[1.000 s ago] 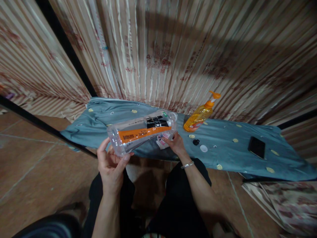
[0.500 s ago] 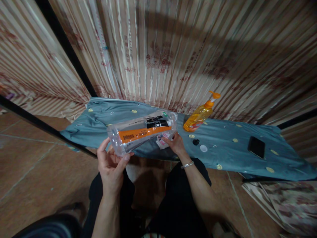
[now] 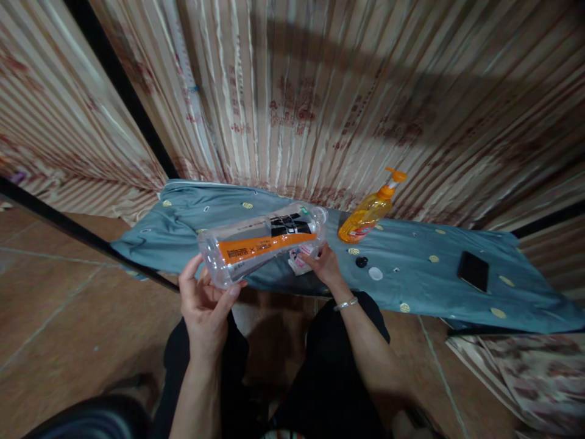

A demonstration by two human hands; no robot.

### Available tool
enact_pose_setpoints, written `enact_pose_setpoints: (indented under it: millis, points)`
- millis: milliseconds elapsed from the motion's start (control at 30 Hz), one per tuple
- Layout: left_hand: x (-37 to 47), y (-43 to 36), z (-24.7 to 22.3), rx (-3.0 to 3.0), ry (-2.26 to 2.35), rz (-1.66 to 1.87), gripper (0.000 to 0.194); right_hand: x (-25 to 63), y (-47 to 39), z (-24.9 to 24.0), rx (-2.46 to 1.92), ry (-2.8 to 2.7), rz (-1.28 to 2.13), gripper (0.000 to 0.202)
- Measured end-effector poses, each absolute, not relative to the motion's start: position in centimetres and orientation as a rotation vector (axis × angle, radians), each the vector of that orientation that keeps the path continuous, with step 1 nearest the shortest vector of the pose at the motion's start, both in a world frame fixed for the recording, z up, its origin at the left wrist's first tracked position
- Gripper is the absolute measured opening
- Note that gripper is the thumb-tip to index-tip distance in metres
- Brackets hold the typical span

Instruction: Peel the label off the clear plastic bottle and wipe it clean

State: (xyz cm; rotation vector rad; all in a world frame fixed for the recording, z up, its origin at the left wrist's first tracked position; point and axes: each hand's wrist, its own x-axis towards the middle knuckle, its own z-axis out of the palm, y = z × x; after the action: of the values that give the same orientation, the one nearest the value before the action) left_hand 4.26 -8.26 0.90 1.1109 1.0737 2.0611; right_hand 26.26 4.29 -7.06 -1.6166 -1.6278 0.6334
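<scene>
Over cloth, left grip clasps clear, orange-banded bottle; right grip pinches packet

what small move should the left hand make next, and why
I'd probably slide the left hand a little farther along the clear bottle: it holds only the base end, the bottle slants, and the right hand pinches a white-and-pink piece near the neck end.

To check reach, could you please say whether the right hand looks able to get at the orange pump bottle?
Probably yes: the way to the orange pump bottle looks free, though the right hand holds a cloth or wrapper.
</scene>
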Motion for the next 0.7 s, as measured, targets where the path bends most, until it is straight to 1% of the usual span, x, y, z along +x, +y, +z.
enact_pose_setpoints:
  millis: [200,500,700]
  points:
    - [4.31,-8.28,0.97,1.093,1.061,2.076,0.062,26.33,4.31,-7.08,-1.609,-1.638,0.628,0.048]
    - [4.28,-8.29,0.97,1.117,1.008,2.081,0.062,26.31,4.36,-7.13,-1.607,-1.628,0.613,0.053]
    - [4.29,-8.41,1.10,1.128,1.025,2.071,0.061,26.36,4.33,-7.21,-1.613,-1.616,0.625,0.052]
